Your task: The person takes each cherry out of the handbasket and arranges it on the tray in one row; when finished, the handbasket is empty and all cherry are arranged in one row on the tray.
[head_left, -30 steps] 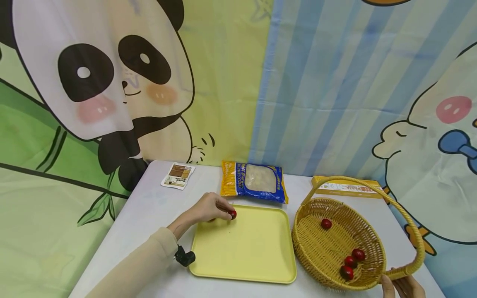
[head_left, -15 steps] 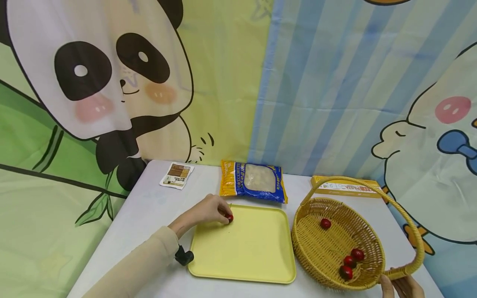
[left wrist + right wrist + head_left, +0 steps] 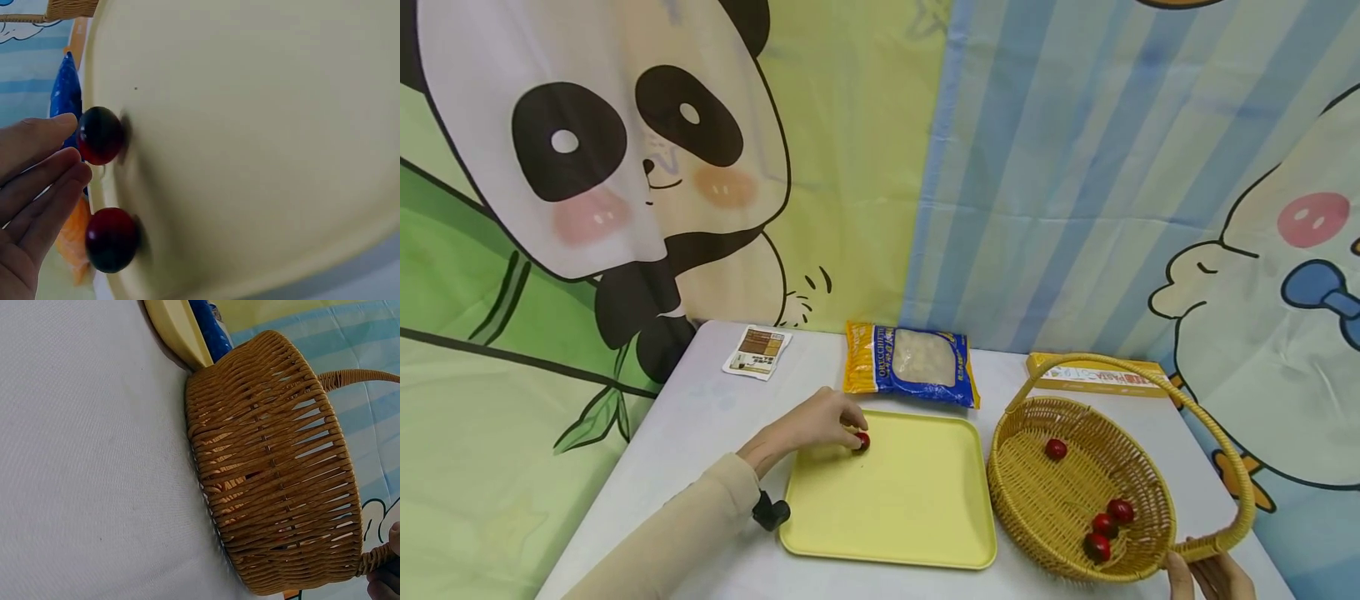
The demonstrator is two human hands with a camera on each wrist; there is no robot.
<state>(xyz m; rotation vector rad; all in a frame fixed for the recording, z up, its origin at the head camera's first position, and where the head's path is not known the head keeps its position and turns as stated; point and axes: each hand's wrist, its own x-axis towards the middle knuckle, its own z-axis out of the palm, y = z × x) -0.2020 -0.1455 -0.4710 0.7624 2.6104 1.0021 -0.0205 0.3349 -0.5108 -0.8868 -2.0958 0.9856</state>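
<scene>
Gently: your left hand (image 3: 826, 419) at cherry (image 3: 862, 442) near tray edge (image 3: 925, 417), can't tell if pinched; touch softly lest it roll. Right hand (image 3: 1223, 577) clamped on basket handle (image 3: 1245, 500); hold steady.

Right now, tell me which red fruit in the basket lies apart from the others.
The red fruit toward the far side of the basket: it lies alone, while the other three bunch together at the near right.

- Noted plain yellow on tray (image 3: 891, 504), lower centre.
- Found woven golden tan on basket (image 3: 1045, 496), lower right.
- Recorded dark red on fruits (image 3: 1105, 526), lower right.
- Observed blue stripes on backdrop (image 3: 1075, 167), upper right.
</scene>
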